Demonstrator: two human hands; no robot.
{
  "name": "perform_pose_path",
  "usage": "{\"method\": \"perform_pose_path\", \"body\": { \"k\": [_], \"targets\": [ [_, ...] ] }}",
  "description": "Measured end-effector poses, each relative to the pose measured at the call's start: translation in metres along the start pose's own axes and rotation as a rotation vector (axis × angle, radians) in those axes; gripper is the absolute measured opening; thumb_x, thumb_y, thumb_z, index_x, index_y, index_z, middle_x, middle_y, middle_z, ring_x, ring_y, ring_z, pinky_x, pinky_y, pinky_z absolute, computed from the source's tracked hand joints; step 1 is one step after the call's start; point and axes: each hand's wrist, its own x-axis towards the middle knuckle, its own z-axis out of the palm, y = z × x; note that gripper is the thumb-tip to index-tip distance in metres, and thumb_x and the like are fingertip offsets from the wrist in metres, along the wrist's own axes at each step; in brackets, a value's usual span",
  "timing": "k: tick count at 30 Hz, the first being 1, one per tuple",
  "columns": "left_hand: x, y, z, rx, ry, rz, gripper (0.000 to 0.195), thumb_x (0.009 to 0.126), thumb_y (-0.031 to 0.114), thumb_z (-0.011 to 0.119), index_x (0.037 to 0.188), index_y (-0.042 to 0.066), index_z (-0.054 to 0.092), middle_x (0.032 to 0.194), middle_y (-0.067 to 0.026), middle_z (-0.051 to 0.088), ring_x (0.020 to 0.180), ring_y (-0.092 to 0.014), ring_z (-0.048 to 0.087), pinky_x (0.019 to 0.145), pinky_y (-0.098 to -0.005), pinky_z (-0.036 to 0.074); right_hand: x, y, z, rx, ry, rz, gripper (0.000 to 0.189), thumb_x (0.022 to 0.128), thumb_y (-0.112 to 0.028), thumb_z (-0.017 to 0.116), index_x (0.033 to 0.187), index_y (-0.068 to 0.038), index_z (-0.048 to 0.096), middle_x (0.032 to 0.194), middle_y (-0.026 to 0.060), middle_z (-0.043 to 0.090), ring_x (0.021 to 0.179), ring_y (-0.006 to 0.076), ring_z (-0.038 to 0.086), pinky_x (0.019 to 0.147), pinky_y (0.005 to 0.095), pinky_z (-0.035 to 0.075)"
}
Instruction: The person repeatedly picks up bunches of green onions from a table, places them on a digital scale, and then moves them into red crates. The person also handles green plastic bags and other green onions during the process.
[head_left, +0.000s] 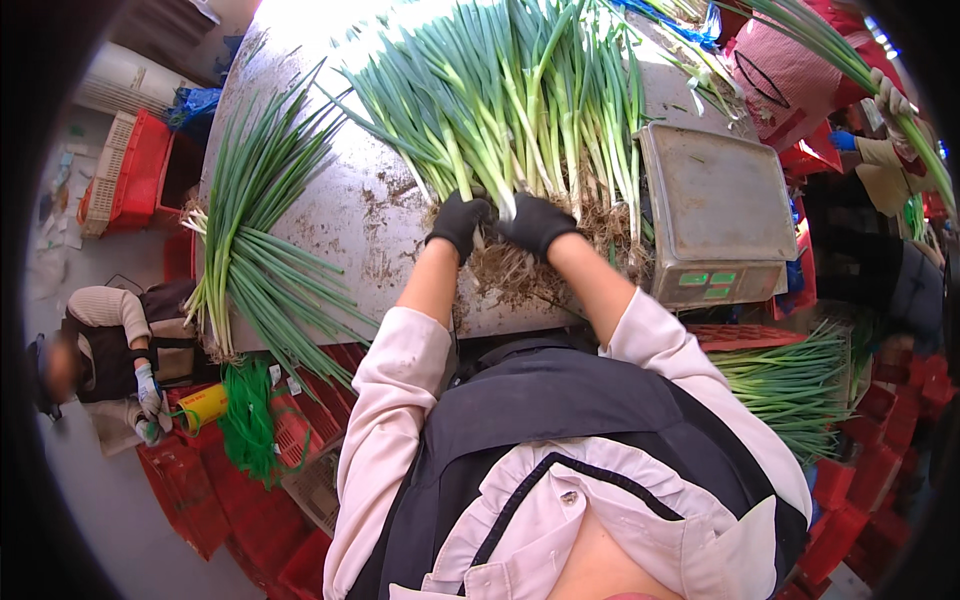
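A wide pile of green onions (525, 97) lies on the metal table (360, 285), leaves pointing away and muddy roots towards me. In a black glove, my left hand (459, 225) is closed around the lower white stalks on the pile's left part. Just right of it my right hand (536, 223), gloved in black too, grips a thick white stalk above the roots. Its fingertips are partly hidden among the stalks. Separate bundles of green onions (232, 232) lie at the table's left edge, their leaves hanging over it.
Right of the pile stands a metal weighing scale (716, 202) with a lit display. Red crates (315, 420) and green netting (251, 427) are below left; more green onions (795, 390) fill a crate below right. A co-worker (112, 352) is at left; another's gloved hand (892, 97) holds stalks at upper right.
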Motion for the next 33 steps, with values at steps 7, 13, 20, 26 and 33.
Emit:
{"method": "perform_pose_path", "body": {
  "k": [7, 13, 20, 26, 33],
  "targets": [
    [0.011, -0.015, -0.016, -0.381, -0.134, -0.279, 0.034, 0.086, 0.037, 0.066, 0.099, 0.005, 0.062, 0.082, -0.006, 0.064, 0.069, -0.019, 0.061, 0.064, -0.0319, 0.053, -0.004, -0.01, 0.027, -0.152, 0.157, 0.08, 0.058, 0.069, -0.049, 0.064, 0.109, -0.008, 0.06, 0.101, 0.0221, 0.061, 0.102, 0.0342, 0.061, 0.087, 0.0421, 0.049],
    [0.016, -0.006, -0.021, -0.258, -0.076, -0.234, 0.028, 0.086, 0.026, 0.067, 0.101, 0.004, 0.06, 0.086, -0.0084, 0.067, 0.072, -0.02, 0.065, 0.065, -0.0313, 0.053, -0.02, -0.037, 0.018, 0.16, 0.033, -0.105, 0.068, 0.066, -0.05, 0.07, 0.11, 0.0, 0.056, 0.103, 0.0227, 0.06, 0.098, 0.0355, 0.06, 0.085, 0.0412, 0.048],
    [-0.01, 0.052, -0.071, -0.465, -0.454, -0.116, 0.064, 0.088, 0.025, 0.056, 0.136, -0.009, 0.033, 0.124, -0.0258, 0.053, 0.098, -0.033, 0.062, 0.09, -0.0452, 0.051, -0.097, -0.069, 0.016, 0.241, 0.615, -0.691, 0.062, 0.08, -0.037, 0.069, 0.126, -0.002, 0.045, 0.122, 0.0179, 0.052, 0.112, 0.0335, 0.051, 0.097, 0.0434, 0.039],
    [-0.025, 0.029, -0.049, -0.513, -0.547, 0.165, 0.043, 0.094, 0.018, 0.046, 0.128, -0.008, 0.044, 0.107, -0.0154, 0.059, 0.087, -0.019, 0.062, 0.076, -0.0296, 0.054, -0.058, -0.088, 0.017, -0.009, 0.814, -0.82, 0.041, 0.079, -0.033, 0.067, 0.108, -0.008, 0.053, 0.121, 0.0138, 0.051, 0.117, 0.035, 0.046, 0.099, 0.049, 0.034],
    [-0.045, 0.024, -0.068, -0.623, -0.409, -0.358, 0.039, 0.091, 0.013, 0.051, 0.125, -0.005, 0.048, 0.106, -0.017, 0.063, 0.085, -0.024, 0.065, 0.066, -0.0308, 0.056, -0.065, -0.062, 0.036, 0.258, 0.451, -0.957, 0.042, 0.077, -0.015, 0.068, 0.117, -0.008, 0.055, 0.125, 0.0176, 0.05, 0.12, 0.036, 0.045, 0.1, 0.0463, 0.037]
  ]
}}
